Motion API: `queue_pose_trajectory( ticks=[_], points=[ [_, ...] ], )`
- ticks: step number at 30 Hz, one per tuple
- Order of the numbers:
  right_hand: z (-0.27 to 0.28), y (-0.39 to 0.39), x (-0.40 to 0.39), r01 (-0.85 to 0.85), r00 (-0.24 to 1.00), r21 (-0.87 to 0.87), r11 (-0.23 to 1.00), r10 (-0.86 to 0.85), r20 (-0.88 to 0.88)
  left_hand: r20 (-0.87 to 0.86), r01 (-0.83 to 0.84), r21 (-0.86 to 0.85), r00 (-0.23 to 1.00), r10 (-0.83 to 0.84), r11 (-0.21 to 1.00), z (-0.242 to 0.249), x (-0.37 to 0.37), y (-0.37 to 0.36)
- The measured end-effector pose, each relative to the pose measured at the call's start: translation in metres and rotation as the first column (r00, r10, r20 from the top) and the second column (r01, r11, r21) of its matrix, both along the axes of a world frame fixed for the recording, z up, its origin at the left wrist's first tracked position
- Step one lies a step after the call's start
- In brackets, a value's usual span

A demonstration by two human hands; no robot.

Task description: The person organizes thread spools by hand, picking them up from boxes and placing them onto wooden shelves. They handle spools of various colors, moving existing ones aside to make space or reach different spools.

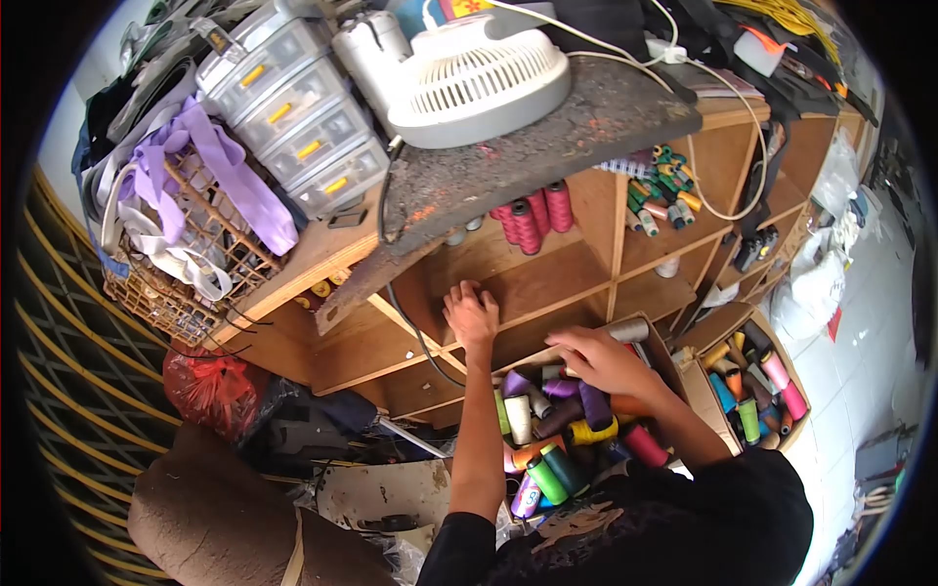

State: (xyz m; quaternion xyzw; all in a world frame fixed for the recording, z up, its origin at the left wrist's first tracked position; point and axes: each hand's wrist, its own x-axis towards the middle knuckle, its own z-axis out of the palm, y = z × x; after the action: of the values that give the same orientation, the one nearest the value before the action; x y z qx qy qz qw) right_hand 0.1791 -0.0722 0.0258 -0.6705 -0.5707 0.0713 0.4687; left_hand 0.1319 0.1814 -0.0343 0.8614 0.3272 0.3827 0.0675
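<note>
My left hand (472, 314) rests on the edge of a wooden shelf compartment (528, 278), its fingers curled; whether anything is under them is hidden. Behind it, in the same compartment, stand several dark pink thread spools (528, 223). My right hand (596, 357) is over the back of a cardboard box (674, 366) filled with mixed thread spools, among them a white one (518, 418), a green one (547, 481) and a yellow one (594, 432). Its fingers point left beside a pale grey spool (628, 330); what they touch cannot be made out.
A second box of spools (708, 400) stands at the right. Green and orange spools (664, 200) lie in another compartment. Above are a white fan (479, 83) and clear drawers (293, 117). A wicker basket (186, 244) and red bag (215, 391) are at the left.
</note>
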Motion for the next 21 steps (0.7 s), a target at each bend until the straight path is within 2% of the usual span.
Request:
queue_pose_trajectory(
  ticks=[1,3,5,8,12,15,18,21],
  points=[
    [-0.005,-0.024,-0.005,0.078,0.994,0.014,0.997,-0.078,0.073,0.003,-0.004,0.006,1.000,0.004,1.000,0.001,0.001,-0.001],
    [-0.020,-0.073,-0.020,0.174,0.983,-0.083,0.981,-0.168,0.070,-0.006,-0.022,0.006,1.000,0.022,1.000,-0.002,0.003,0.000],
    [-0.068,-0.115,-0.030,0.197,0.979,-0.188,0.962,-0.202,-0.010,-0.029,-0.027,-0.014,0.999,0.027,1.000,-0.002,0.004,-0.001],
    [-0.092,-0.150,-0.061,0.348,0.936,-0.324,0.880,-0.348,0.058,-0.034,-0.026,0.001,0.999,0.026,1.000,-0.004,0.003,0.000],
    [-0.094,-0.149,-0.077,0.335,0.941,-0.402,0.852,-0.324,0.099,-0.033,-0.009,0.018,0.999,0.009,1.000,-0.004,0.001,-0.001],
    [-0.096,-0.141,-0.077,0.357,0.933,-0.330,0.874,-0.319,0.165,-0.014,0.036,0.017,0.999,-0.035,0.999,-0.006,-0.001,0.002],
    [-0.093,-0.138,-0.073,0.375,0.927,-0.380,0.845,-0.332,0.176,-0.039,0.055,0.023,0.998,-0.054,0.998,-0.010,-0.001,0.006],
    [-0.088,-0.141,-0.070,0.362,0.929,-0.564,0.742,-0.335,0.156,-0.064,0.045,0.014,0.997,-0.044,0.999,-0.010,-0.001,0.007]
  ],
)
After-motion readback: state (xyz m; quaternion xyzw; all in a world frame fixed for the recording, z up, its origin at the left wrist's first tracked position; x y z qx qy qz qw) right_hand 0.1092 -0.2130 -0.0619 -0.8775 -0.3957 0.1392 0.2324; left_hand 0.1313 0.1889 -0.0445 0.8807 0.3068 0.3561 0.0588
